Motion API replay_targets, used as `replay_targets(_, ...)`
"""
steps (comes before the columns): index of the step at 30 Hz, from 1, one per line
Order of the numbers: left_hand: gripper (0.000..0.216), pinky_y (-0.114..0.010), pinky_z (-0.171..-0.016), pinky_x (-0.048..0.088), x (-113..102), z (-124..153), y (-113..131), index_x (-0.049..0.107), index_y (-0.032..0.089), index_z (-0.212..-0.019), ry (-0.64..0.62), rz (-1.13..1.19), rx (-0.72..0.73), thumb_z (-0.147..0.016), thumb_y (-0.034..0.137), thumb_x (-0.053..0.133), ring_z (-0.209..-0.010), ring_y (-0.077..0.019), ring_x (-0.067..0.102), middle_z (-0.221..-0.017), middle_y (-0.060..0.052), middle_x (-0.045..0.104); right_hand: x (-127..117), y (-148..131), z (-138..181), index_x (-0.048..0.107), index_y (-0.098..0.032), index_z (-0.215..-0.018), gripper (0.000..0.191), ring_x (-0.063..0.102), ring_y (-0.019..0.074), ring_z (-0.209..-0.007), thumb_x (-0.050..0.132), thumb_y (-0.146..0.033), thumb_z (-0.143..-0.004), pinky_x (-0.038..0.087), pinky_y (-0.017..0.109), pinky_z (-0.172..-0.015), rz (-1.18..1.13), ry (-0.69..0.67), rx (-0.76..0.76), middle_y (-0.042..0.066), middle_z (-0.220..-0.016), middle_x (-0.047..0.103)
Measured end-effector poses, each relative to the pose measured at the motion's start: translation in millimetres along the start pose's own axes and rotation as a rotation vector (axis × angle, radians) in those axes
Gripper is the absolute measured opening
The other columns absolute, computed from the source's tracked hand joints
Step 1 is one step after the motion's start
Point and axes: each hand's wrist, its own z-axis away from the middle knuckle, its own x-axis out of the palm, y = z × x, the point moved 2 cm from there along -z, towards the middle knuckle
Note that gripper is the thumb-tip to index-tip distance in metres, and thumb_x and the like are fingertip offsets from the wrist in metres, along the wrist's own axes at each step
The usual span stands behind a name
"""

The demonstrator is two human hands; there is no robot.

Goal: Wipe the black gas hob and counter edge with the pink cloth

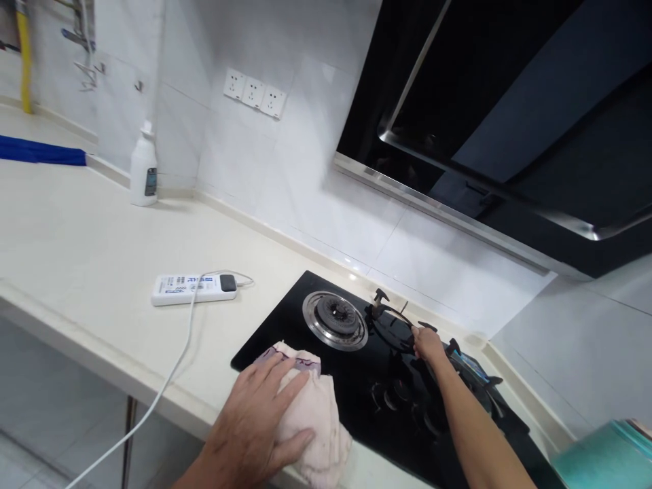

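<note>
My left hand (262, 414) lies flat on a folded pale pink cloth (318, 421), fingers stretched out and thumb apart. The cloth rests on the front left edge of the black glass gas hob (351, 387). Farther back, my right hand (426, 341) has its fingers closed around the rim of a black pan support (379, 299), which looks tilted over the hob. A round burner with a steel ring (335, 320) lies uncovered at the left of the hob. Behind my right forearm another black pan support (493, 382) is partly hidden.
A white power bank (193, 288) with a cable lies on the pale counter (102, 238). A white spray bottle (145, 166) stands by the wall. The black range hood (489, 122) overhangs the hob. A turquoise container (604, 455) is at lower right, a blue cloth (43, 151) at far left.
</note>
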Motion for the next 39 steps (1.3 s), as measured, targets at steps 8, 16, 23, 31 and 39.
replay_targets(8, 0.066, -0.051, -0.108, 0.043, -6.3, -4.4, 3.4, 0.061, 0.024, -0.139, -0.014, 0.03, -0.031, -0.081, 0.05, 0.078, -0.131, -0.035, 0.056, -0.14, -0.011, 0.067, -21.8, -34.7, 37.5, 0.067, -0.02, -0.078, 0.05, 0.067, 0.0176, -0.067, 0.029, -0.025, -0.11, 0.049, 0.028, -0.078, -0.05, 0.119, -0.154, 0.008, -0.064, 0.068)
replay_targets(16, 0.062, -0.051, -0.108, 0.044, -12.9, -7.6, 4.9, 0.061, 0.023, -0.137, -0.021, 0.062, -0.055, -0.083, 0.047, 0.079, -0.131, -0.0347, 0.057, -0.139, -0.011, 0.067, -16.7, -98.2, 80.4, 0.072, -0.018, -0.099, 0.047, 0.068, 0.0163, -0.062, 0.028, -0.029, -0.112, 0.05, 0.026, -0.076, -0.069, 0.168, -0.301, 0.006, -0.07, 0.071)
replay_targets(23, 0.061, -0.053, -0.111, 0.043, -12.0, -5.1, 6.0, 0.06, 0.024, -0.14, -0.027, 0.083, -0.075, -0.085, 0.044, 0.077, -0.133, -0.0343, 0.055, -0.14, -0.011, 0.066, 3.7, -142.2, 110.2, 0.074, -0.016, -0.097, 0.045, 0.075, 0.0221, -0.089, 0.034, -0.032, -0.113, 0.049, 0.029, -0.088, -0.006, 0.207, -0.367, 0.013, -0.089, 0.078)
replay_targets(31, 0.066, -0.054, -0.113, 0.043, -4.2, -0.4, 3.7, 0.06, 0.024, -0.142, -0.008, 0.087, -0.082, -0.082, 0.046, 0.079, -0.134, -0.0353, 0.054, -0.141, -0.012, 0.065, 23.3, -163.1, 125.9, 0.076, -0.016, -0.1, 0.046, 0.076, 0.0207, -0.08, 0.035, -0.034, -0.112, 0.051, 0.027, -0.076, -0.025, 0.169, -0.333, 0.012, -0.086, 0.078)
replay_targets(39, 0.064, -0.053, -0.118, 0.04, -7.9, -2.1, 4.4, 0.062, 0.024, -0.141, -0.064, 0.106, -0.088, -0.084, 0.048, 0.078, -0.135, -0.0339, 0.054, -0.143, -0.011, 0.063, 14.9, -157.1, 142.4, 0.075, -0.019, -0.089, 0.048, 0.069, 0.0163, -0.061, 0.037, -0.038, -0.111, 0.048, 0.026, -0.068, -0.073, 0.081, -0.334, 0.007, -0.075, 0.074)
